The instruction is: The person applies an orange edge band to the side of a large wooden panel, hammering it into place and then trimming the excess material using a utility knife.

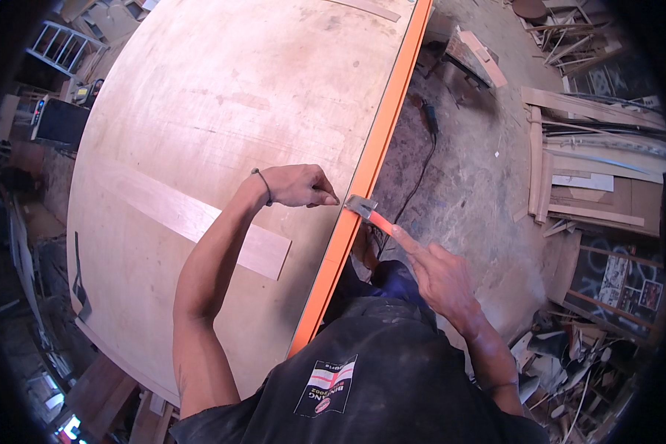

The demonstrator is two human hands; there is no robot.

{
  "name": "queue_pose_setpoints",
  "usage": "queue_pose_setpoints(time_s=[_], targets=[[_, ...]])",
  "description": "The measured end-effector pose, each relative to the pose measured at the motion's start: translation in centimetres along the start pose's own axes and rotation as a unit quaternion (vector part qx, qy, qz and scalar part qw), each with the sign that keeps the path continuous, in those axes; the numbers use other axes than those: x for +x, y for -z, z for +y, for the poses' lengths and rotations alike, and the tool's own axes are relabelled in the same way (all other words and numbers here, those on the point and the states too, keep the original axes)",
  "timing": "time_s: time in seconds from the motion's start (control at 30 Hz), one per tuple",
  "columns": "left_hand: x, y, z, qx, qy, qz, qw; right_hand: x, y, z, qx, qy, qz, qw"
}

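My right hand (pixel 442 277) grips a claw hammer (pixel 378 219) by its orange handle, the index finger stretched along it. The metal hammer head lies over an orange strip (pixel 383 122) that runs along the right edge of a large wooden panel (pixel 200 81). My left hand (pixel 300 186), with a dark band at the wrist, is just left of the hammer head, above the panel's edge. Its thumb and fingertips are pinched together at the strip; whatever they hold is too small to make out. The strip has a lengthwise groove or seam.
A flat pale board (pixel 265 253) lies on the panel beneath my left forearm. A dark curved tool (pixel 80 277) rests at the panel's left edge. On the floor to the right are a power tool (pixel 428 115) with a black cord, stacked boards (pixel 607 177) and scrap.
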State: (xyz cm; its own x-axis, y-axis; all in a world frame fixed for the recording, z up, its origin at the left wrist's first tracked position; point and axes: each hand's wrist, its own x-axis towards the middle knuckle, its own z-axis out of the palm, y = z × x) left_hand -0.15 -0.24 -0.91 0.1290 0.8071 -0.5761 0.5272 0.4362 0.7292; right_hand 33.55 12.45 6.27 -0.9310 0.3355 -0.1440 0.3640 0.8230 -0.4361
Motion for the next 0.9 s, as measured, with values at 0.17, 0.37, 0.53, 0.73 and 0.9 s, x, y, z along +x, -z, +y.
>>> queue_pose_setpoints(time_s=[0.17,0.37,0.53,0.73,0.9], targets=[[-0.1,0.0,-0.5,-0.001,0.008,-0.004,1.000,-0.3,0.5,-0.6,0.021,0.025,0.039,0.999],[-0.3,-0.4,-0.1,-0.035,0.005,0.027,0.999,-0.1,-0.9,0.2,-0.022,0.014,0.014,1.000],[0.0,-0.1,-0.4,-0.002,0.008,0.006,1.000,-0.4,-0.5,-0.2,0.019,0.033,0.056,0.998],[-0.4,-0.5,0.0,-0.027,0.005,0.038,0.999,0.1,-0.2,-0.6,-0.028,0.017,0.011,0.999],[0.0,-0.2,-0.2,0.019,0.012,0.005,1.000,-0.3,-0.5,-0.5,0.038,0.022,0.079,0.996]])
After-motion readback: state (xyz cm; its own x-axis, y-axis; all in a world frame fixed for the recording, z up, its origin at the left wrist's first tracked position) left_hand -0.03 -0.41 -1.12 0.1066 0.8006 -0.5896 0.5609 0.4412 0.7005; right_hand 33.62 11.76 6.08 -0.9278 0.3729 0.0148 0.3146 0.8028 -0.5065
